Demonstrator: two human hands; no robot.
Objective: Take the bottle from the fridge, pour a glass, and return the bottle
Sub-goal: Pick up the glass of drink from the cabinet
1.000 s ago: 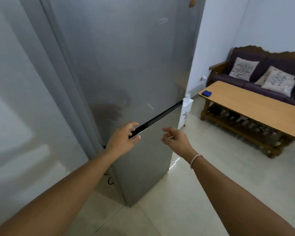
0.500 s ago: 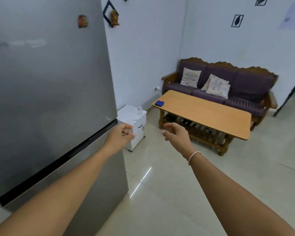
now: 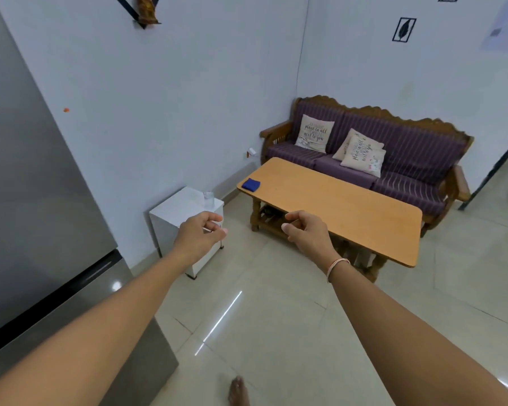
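Observation:
The grey fridge (image 3: 27, 200) stands at the left with both doors closed. No bottle is in view. A small clear glass (image 3: 208, 198) stands on the top of a low white cabinet (image 3: 173, 213) against the wall. My left hand (image 3: 198, 235) hovers in the air in front of that cabinet, fingers loosely curled, holding nothing. My right hand (image 3: 308, 232) hovers beside it, in front of the wooden table's near edge, also loosely curled and empty. Neither hand touches the fridge.
A long wooden coffee table (image 3: 349, 206) with a blue cloth (image 3: 250, 184) on its corner stands right of the cabinet. Behind it is a purple sofa (image 3: 417, 153) with cushions. My bare foot (image 3: 238, 391) is on the tiled floor.
The view has swung right, away from the fridge toward the cabinet and table. My left hand has come off the gap between the fridge doors; both hands now hang in the air.

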